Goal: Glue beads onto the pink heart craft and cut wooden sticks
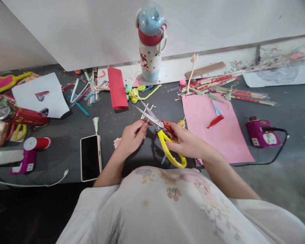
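My right hand (181,138) is closed around the handles of a pair of scissors (170,149), one grip yellow and the other red. The metal blades stand apart and point up and left, close to the fingertips of my left hand (133,137). That hand pinches thin pale wooden sticks (143,113), which cross the blades; whether the blades touch them I cannot tell. By my left wrist lies a small pale beaded-looking piece (117,142), partly hidden. A yellow piece (181,124) shows just beyond my right hand.
A bottle (151,51) stands at the back, near red folded paper (117,88) and yellow craft pieces (134,95). Pink paper (218,135), wrapped sticks (254,98) and a purple power block (263,133) lie right. Left are a phone (90,158), thread spool (37,143) and red can (22,115).
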